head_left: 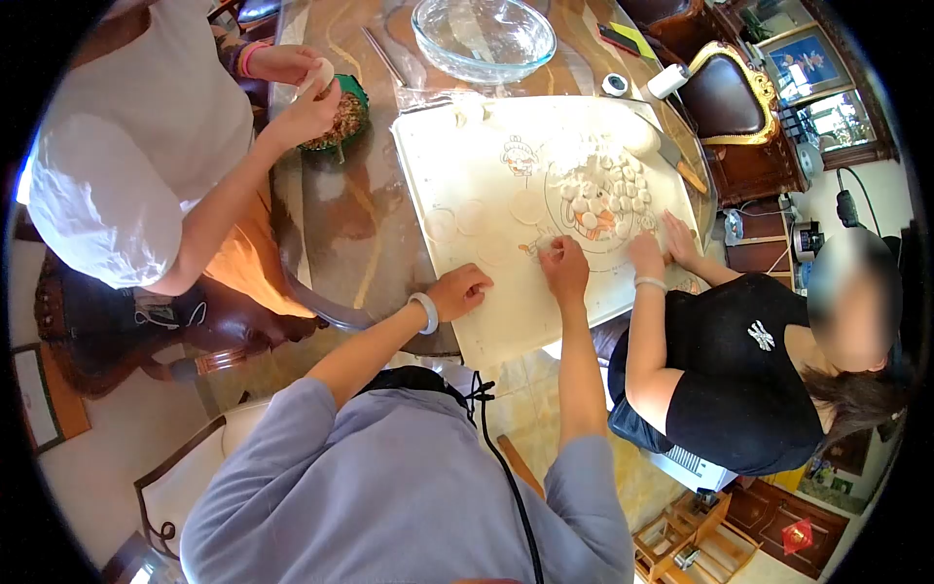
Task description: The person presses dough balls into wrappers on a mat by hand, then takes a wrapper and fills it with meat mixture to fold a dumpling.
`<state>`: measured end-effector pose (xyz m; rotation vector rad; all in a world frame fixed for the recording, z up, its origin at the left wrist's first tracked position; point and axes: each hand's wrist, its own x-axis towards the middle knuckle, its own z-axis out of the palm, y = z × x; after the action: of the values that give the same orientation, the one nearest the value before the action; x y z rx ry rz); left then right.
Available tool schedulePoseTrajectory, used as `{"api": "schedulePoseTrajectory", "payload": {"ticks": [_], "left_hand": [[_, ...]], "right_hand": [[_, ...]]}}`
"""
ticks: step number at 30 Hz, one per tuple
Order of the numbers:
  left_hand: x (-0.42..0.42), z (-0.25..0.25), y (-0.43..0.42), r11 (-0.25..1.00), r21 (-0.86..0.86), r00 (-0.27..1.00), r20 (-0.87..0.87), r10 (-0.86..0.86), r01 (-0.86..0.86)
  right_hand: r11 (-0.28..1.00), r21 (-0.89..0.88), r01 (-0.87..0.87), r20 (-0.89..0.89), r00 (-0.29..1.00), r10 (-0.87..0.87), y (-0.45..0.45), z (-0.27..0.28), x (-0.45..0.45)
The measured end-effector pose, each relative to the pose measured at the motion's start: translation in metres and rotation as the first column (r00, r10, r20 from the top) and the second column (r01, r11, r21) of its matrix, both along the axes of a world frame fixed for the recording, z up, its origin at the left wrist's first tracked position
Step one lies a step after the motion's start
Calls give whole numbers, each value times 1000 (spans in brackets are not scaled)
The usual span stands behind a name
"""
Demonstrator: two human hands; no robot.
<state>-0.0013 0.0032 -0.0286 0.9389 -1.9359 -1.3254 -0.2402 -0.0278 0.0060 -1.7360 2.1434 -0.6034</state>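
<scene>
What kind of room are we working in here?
Probably a home dining room or kitchen: a glossy wooden table with a glass bowl and a dough mat on it, and a carved, padded chair beside it.

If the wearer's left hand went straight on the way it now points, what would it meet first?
Most likely the right hand, across a bare stretch of mat from the left hand. Their heights are hard to compare here, so it might miss.

Two bare hands forward, elbows bent
Left hand (460,293) lies left, fingers curled; right hand (564,268) farther, fingertips bunched.
</scene>
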Motion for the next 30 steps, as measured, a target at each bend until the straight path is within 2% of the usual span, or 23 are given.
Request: {"api": "schedulePoseTrajectory", "payload": {"ticks": [1,4,7,10,13,16,19,21,24,28,30], "left_hand": [[1,1,0,1000,5,1000,5,0,0],[0,2,-1,1000,6,1000,24,-8,8],[2,2,3,1000,-6,999,45,-12,12],[1,2,1,1000,-2,1000,29,-7,7],[0,0,3,1000,22,999,41,-21,20],[1,2,2,1000,4,999,35,-17,17],[0,4,2,1000,26,999,40,-15,14],[0,4,3,996,83,998,59,-18,14],[0,0,2,1000,-21,999,45,1,0],[0,4,2,999,44,999,40,-9,8],[1,6,2,998,56,999,38,-14,11]], "right_hand": [[1000,0,-26,33,999,26,2,-1,-1],[993,-90,71,184,981,-54,0,-8,-6],[973,-233,1,145,989,34,0,-11,-5],[990,-143,-8,94,995,22,-1,-3,9],[984,-176,-21,-42,999,14,-2,-8,15],[989,-144,-23,-21,1000,20,-4,-12,16],[972,-152,-179,-177,972,151,-4,-8,14],[973,-148,-176,-156,976,153,-5,-5,15],[981,-127,-150,-105,985,137,-1,-3,18],[985,-128,-117,-86,991,107,-1,-9,19],[976,-139,-166,-119,981,150,-1,-9,16]]}}
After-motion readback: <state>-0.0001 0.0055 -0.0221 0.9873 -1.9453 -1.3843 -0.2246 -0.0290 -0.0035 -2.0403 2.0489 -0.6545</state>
